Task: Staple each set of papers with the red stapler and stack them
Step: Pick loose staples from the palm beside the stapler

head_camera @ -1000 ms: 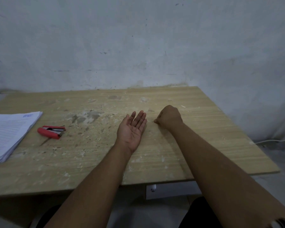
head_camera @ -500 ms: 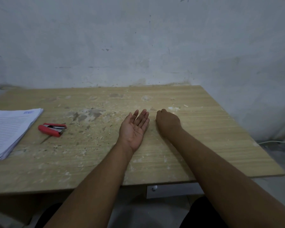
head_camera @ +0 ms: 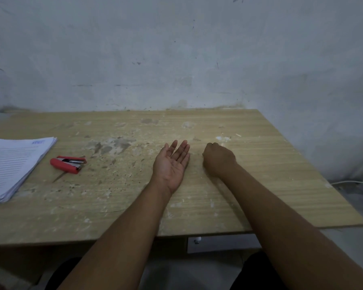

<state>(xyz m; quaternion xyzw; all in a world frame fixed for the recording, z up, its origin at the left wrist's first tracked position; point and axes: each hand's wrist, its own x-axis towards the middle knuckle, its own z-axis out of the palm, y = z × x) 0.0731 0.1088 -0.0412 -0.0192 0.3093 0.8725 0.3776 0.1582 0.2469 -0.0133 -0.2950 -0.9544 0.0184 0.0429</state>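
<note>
Bare office corner, stained pale wood-grain laminate desk point(head_camera: 260, 164) against a scuffed grey-white plaster wall point(head_camera: 176, 59), stack of printed white papers point(head_camera: 11, 164) at its left edge, red stapler point(head_camera: 68, 163) beside them

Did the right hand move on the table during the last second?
Yes. The right hand has drawn back toward the person: the white patch on the table, covered before, now shows beyond its knuckles.

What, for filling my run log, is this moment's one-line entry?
left hand: open, palm up on table | right hand: fist | stapler: untouched, beside papers
</note>
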